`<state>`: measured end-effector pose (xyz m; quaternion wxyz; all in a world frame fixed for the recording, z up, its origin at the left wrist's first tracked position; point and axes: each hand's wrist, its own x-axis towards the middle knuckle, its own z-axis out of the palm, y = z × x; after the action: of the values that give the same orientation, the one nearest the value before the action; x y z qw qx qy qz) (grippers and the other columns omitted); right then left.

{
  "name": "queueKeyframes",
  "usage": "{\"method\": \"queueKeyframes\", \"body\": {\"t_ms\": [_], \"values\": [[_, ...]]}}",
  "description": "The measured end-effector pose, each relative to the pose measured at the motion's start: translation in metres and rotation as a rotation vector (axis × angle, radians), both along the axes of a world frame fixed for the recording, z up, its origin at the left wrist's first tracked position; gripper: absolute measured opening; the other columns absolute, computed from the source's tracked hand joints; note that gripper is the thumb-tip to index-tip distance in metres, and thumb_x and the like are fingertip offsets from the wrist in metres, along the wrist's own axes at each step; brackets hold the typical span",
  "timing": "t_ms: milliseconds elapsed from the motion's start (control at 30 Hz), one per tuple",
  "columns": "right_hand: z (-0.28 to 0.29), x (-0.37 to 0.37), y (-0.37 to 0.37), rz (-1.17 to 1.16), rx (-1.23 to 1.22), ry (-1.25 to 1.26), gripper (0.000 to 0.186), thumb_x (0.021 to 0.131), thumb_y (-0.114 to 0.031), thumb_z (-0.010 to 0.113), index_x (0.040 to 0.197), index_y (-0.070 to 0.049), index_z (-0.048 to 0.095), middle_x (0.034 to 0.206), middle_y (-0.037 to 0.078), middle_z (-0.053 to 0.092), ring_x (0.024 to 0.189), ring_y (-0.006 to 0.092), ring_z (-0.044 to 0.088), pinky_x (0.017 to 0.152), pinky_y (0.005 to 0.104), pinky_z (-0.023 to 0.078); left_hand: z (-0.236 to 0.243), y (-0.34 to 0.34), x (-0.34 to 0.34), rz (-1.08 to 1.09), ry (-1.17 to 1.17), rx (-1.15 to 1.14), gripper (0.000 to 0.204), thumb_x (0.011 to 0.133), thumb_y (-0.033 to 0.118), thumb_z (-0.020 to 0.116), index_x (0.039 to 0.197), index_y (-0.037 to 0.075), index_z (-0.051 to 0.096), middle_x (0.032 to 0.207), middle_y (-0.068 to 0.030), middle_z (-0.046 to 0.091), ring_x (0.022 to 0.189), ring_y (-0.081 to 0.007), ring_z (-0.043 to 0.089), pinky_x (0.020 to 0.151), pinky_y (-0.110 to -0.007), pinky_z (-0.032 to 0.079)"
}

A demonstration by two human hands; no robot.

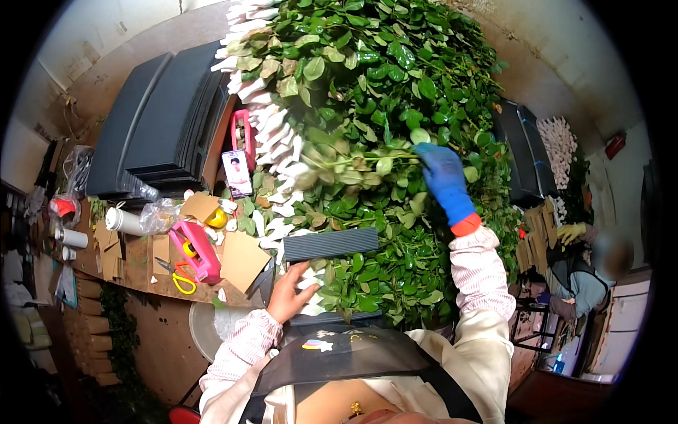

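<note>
A broad heap of leafy green stems fills the middle, with white-wrapped flower heads lined up along its left edge. My right hand, in a blue glove, is closed around a leafy stem held above the heap; its left part is blurred. My left hand is bare, its fingers apart over the white-wrapped heads at the near edge. Just beyond that hand a dark grey ribbed strip lies across the stems.
Left on the table are a pink tape dispenser, scissors, cardboard pieces, a phone and a white cup. Dark sheets stand stacked behind. At right, another person wears a yellow glove near a cardboard stack.
</note>
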<state>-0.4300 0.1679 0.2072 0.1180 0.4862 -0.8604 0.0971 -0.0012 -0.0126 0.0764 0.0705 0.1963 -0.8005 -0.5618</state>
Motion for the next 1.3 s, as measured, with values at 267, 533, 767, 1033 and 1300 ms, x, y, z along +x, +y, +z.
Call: {"method": "queueKeyframes", "body": {"t_ms": [267,533,767,1033,1300], "values": [[0.051,0.053,0.071,0.041,-0.243,0.045,0.051,0.086,0.0,0.066,0.136,-0.011,0.068,0.131,0.014,0.069,0.126,0.0363,0.061,0.115,0.0491,0.044,-0.011,0.002,0.003,0.061,0.014,0.04,0.061,0.09,0.022,0.082,0.141,0.001,0.058,0.129,-0.0161,0.068,0.11,-0.0275,0.069,0.094,-0.038,0.057],[-0.042,0.141,0.143,0.077,0.165,-0.208,0.039,0.087,-0.013,0.073,0.126,-0.016,0.071,0.125,0.013,0.071,0.112,0.036,0.067,0.097,0.0464,0.055,-0.018,-0.001,0.007,0.045,0.095,0.164,0.062,0.09,0.02,0.081,0.143,0.004,0.055,0.127,-0.0182,0.07,0.117,-0.0284,0.069,0.098,-0.037,0.054],[-0.05,0.17,0.132,-0.002,0.451,0.062,0.051,0.083,-0.014,0.073,0.133,-0.01,0.064,0.133,0.017,0.066,0.115,0.0377,0.064,0.1,0.0462,0.053,-0.019,-0.002,0.01,0.025,0.097,0.022,0.066,0.091,0.011,0.077,0.148,0.001,0.048,0.141,-0.019,0.063,0.124,-0.025,0.067,0.102,-0.035,0.054],[-0.046,0.252,-0.01,0.138,0.381,-0.342,0.045,0.096,-0.042,0.068,0.134,-0.017,0.065,0.088,0.013,0.076,0.079,0.0349,0.073,0.072,0.0476,0.057,-0.016,0.002,0.005,0.054,0.106,0.058,0.066,0.089,0.015,0.08,0.145,0.001,0.048,0.133,-0.0197,0.067,0.121,-0.0267,0.068,0.103,-0.037,0.053],[-0.108,0.245,-0.024,-0.01,0.363,-0.386,0.035,0.099,-0.047,0.063,0.12,-0.02,0.069,0.088,0.014,0.077,0.082,0.0359,0.075,0.075,0.05,0.057,-0.008,0.003,0.004,0.098,0.097,0.047,0.057,0.096,0.029,0.077,0.139,0.002,0.051,0.131,-0.0218,0.068,0.117,-0.0364,0.069,0.099,-0.042,0.054]]}}
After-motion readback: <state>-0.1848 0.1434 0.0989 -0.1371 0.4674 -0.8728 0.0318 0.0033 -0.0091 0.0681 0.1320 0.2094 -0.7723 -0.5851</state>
